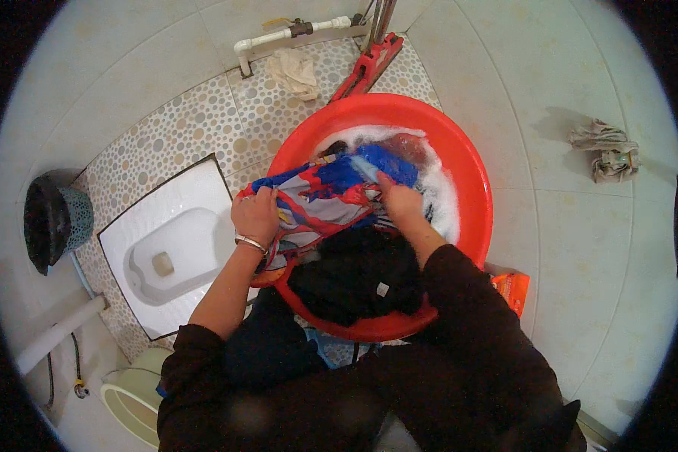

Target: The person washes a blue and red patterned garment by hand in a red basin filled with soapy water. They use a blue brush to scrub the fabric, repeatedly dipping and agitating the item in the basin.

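A colourful garment in blue, red and grey is stretched between my two hands above a large red plastic basin. My left hand, with a silver bangle at the wrist, grips its left end near the basin's rim. On the other side, my right hand holds the garment over the suds. White foam and soapy water fill the far part of the basin, with blue cloth lying in it. A black garment with a small white tag lies across the near side, partly covering the rim.
A squat toilet is set in the floor at left, beside a waste basket lined with black plastic. Behind the basin are a red floor-tool head, a cloth and a white pipe. An orange packet stands at right, a pale bucket lower left.
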The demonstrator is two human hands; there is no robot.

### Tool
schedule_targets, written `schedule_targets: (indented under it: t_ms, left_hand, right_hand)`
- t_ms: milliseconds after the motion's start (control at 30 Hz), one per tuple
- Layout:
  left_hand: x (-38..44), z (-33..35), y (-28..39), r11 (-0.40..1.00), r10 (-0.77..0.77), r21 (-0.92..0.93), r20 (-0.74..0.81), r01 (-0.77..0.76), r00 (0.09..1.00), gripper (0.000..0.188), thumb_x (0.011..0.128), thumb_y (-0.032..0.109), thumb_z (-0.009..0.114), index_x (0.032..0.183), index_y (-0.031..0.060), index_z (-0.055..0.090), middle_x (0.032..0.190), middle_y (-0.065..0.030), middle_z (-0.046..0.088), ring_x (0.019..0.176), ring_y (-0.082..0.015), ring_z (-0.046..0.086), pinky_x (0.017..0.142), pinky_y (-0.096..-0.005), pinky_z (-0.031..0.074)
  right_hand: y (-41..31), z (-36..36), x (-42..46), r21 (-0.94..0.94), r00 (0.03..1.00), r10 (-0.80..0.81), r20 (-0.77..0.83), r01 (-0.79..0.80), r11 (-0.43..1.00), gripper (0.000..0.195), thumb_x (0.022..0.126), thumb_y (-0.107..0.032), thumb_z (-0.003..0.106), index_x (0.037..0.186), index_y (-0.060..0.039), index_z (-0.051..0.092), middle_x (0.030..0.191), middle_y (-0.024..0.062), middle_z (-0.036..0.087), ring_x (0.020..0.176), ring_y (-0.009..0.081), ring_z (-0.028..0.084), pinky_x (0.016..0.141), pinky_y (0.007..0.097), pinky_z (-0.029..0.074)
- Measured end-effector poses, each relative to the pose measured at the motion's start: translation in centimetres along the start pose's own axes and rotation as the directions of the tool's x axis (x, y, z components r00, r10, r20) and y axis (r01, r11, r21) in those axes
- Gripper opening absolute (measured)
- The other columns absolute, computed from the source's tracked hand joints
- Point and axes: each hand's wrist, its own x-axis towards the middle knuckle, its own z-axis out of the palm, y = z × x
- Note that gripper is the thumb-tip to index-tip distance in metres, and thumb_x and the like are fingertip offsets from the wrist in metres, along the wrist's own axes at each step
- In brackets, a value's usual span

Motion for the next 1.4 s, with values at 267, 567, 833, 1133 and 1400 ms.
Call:
schedule_targets:
  t_ms: [267,567,833,1133,1400]
  left_hand:
    - [0.0,0.3,0.3,0.998,-0.007,-0.056,-0.022,0.006,1.000,0.021,0.086,0.024,0.053,0.070,0.0107,0.051,0.053,-0.0110,0.054,0.052,-0.0299,0.055,0.061,-0.0424,0.041]
    - [0.5,-0.5,0.6,1.000,-0.004,-0.028,-0.002,0.004,1.000,0.022,0.087,0.025,0.050,0.070,0.0110,0.051,0.053,-0.0112,0.055,0.052,-0.0299,0.055,0.061,-0.0415,0.041]
    - [0.2,-0.2,0.2,0.999,0.032,-0.035,-0.006,-0.032,0.999,0.023,0.087,0.026,0.051,0.069,0.0109,0.051,0.053,-0.0109,0.055,0.052,-0.0300,0.056,0.062,-0.0408,0.042]
    - [0.3,-0.1,0.6,0.999,-0.027,-0.041,0.041,0.028,0.999,0.023,0.087,0.025,0.050,0.069,0.0111,0.050,0.053,-0.0119,0.055,0.052,-0.0309,0.055,0.061,-0.0418,0.042]
    - [0.3,-0.1,0.4,0.999,-0.019,-0.040,0.012,0.019,1.000,0.022,0.086,0.024,0.052,0.068,0.0109,0.051,0.052,-0.0110,0.054,0.051,-0.0303,0.055,0.062,-0.0431,0.041]
  right_hand:
    - [-7.1,-0.3,-3.0,0.107,0.976,-0.153,-0.153,0.170,0.979,0.046,0.087,-0.023,0.040,0.132,-0.0281,0.037,0.082,0.0168,0.062,0.074,0.0347,0.062,0.060,0.0472,0.048]
    - [4.5,-0.7,1.2,0.037,0.979,0.203,0.005,-0.203,0.978,0.044,0.089,-0.021,0.037,0.133,-0.0180,0.036,0.093,0.0163,0.064,0.084,0.0329,0.063,0.067,0.0448,0.049]
    - [-2.6,4.1,-6.4,0.042,0.971,-0.183,-0.155,0.191,0.981,0.051,0.086,-0.020,0.043,0.135,-0.0294,0.032,0.074,0.0162,0.060,0.063,0.0335,0.061,0.052,0.0464,0.046]
    - [-4.2,0.6,-10.3,0.041,0.977,-0.203,-0.062,0.206,0.978,0.050,0.087,-0.020,0.040,0.136,-0.0279,0.032,0.072,0.0145,0.059,0.065,0.0310,0.061,0.053,0.0440,0.046]
    - [4.7,2.5,-8.6,-0.008,0.994,0.073,0.077,-0.073,0.997,0.042,0.088,-0.021,0.041,0.130,-0.0252,0.041,0.079,0.0167,0.062,0.068,0.0334,0.062,0.057,0.0462,0.047]
